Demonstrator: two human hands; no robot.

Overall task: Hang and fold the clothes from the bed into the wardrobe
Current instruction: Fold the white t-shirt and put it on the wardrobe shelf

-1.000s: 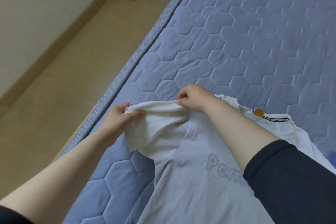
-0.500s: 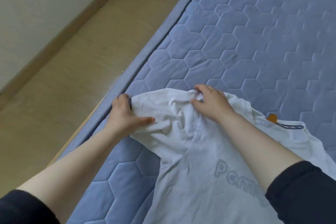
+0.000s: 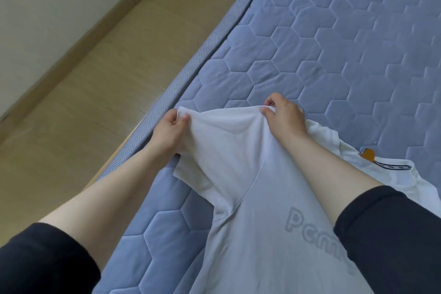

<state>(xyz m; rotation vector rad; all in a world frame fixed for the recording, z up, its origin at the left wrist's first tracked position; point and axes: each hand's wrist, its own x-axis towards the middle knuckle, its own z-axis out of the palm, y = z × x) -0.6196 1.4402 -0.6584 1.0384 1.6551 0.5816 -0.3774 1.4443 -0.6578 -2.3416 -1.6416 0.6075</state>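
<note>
Beside the wooden floor (image 3: 83,102), on the mattress (image 3: 310,43): pinched the sleeve hem of the white T-shirt (image 3: 250,234) with the left hand (image 3: 168,130), thumb and curled fingers closed on the cloth, forearm stretched forward. Lay near the left edge, long axis running from the near side toward the collar at far right, sleeve pointing far left. Pinched the same hem with the right hand (image 3: 285,119), fingertips closed on fabric, orange label (image 3: 368,154) to its right.

Matt cloth tee (image 3: 250,198); quilted mattress (image 3: 334,43).
</note>
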